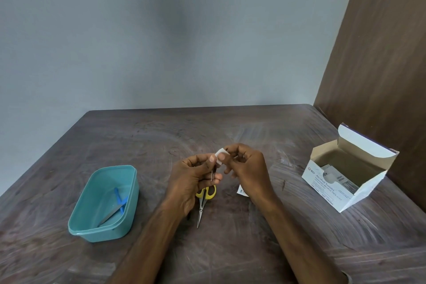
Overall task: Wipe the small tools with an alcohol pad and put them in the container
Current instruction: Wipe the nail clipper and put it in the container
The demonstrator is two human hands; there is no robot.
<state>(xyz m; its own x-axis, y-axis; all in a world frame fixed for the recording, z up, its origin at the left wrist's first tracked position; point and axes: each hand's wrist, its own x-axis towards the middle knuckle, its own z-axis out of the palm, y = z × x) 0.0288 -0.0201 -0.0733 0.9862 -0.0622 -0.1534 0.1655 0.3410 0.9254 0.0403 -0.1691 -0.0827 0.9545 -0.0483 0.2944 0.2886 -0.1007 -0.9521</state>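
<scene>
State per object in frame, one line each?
left hand: holds small metal tool
right hand: pinches alcohol pad against tool
container: open, blue-handled tool inside
yellow scissors: closed, lying on table
swab box: flap open

Left hand (192, 176) and right hand (247, 169) raised together, fingers curled, pinching
</scene>
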